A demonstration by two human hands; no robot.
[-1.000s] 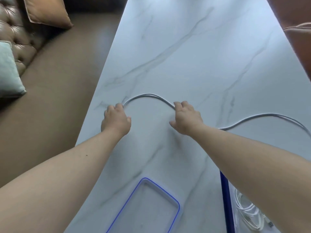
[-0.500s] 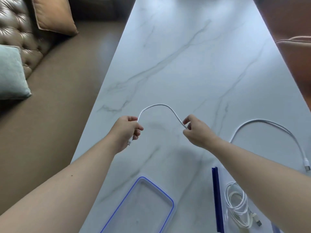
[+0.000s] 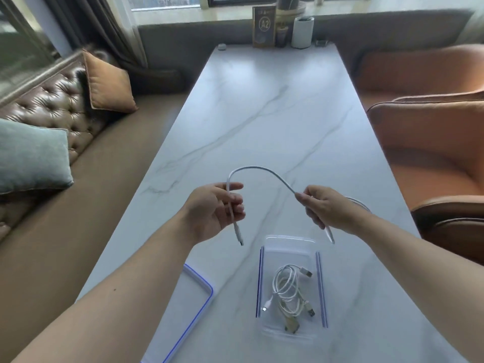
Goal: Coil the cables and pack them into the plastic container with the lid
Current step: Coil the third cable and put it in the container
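white cable (image 3: 258, 169) | arched above container (image 3: 289, 241) | left grip (image 3: 212, 210), right grip (image 3: 324, 208) each closed on it | step: coiling | next: fold into loops

Table (image 3: 262, 113) is wide open up the middle; only the container (image 3: 290, 334) and lid (image 3: 195, 305) crowd the near edge.

Soft daylight from the far window (image 3: 167, 2), pale glare on the marble table (image 3: 262, 106), wide-angle bending at edges.
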